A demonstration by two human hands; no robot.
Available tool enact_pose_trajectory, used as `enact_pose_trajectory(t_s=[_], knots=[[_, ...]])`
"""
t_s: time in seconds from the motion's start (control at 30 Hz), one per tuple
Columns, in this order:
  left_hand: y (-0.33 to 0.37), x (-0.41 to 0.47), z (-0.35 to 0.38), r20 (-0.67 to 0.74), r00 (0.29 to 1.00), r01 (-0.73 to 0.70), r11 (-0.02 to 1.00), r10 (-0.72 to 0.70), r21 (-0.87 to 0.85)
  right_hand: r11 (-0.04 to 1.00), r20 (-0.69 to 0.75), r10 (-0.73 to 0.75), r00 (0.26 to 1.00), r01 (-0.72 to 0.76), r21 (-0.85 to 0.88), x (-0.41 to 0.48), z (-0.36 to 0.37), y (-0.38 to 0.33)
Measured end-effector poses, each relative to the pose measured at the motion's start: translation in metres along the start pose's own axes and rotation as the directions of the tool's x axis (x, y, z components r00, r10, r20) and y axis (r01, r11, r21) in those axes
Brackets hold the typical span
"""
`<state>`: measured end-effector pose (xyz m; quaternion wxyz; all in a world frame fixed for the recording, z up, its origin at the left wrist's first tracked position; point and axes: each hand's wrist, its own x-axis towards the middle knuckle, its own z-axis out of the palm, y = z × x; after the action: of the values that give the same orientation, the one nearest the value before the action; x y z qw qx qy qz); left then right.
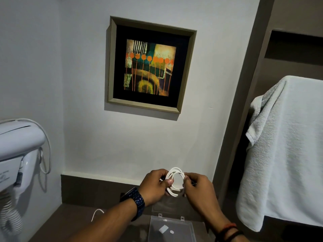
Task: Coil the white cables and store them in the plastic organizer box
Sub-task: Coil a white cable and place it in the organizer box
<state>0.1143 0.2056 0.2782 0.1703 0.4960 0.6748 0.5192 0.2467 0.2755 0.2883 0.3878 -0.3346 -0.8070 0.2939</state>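
Both hands are raised side by side: left hand (154, 184) at 9 o'clock, right hand (198, 186) at 3, fingers pinched closed.

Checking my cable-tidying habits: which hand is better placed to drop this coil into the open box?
Probably the right hand. It pinches the coil and hangs almost straight above the open box. The left hand also holds the coil but sits further left of the box.
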Motion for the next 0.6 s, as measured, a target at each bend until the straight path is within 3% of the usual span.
enact_pose_trajectory(t_s=[0.17,0.33,0.6], knots=[[-0.014,-0.006,0.009,0.02,0.999,0.037,0.999,-0.037,0.018,0.992,0.225,0.01,0.974,0.018,-0.124,0.0,0.0,0.016],[-0.033,-0.019,0.026,0.066,0.991,0.117,0.993,-0.115,-0.033,0.988,0.447,0.149,0.882,-0.117,-0.098,0.001,-0.006,0.04],[-0.067,-0.039,0.056,0.076,0.969,0.239,0.968,-0.233,-0.08,0.965,0.636,0.216,0.741,-0.263,-0.021,-0.007,0.001,0.071]])
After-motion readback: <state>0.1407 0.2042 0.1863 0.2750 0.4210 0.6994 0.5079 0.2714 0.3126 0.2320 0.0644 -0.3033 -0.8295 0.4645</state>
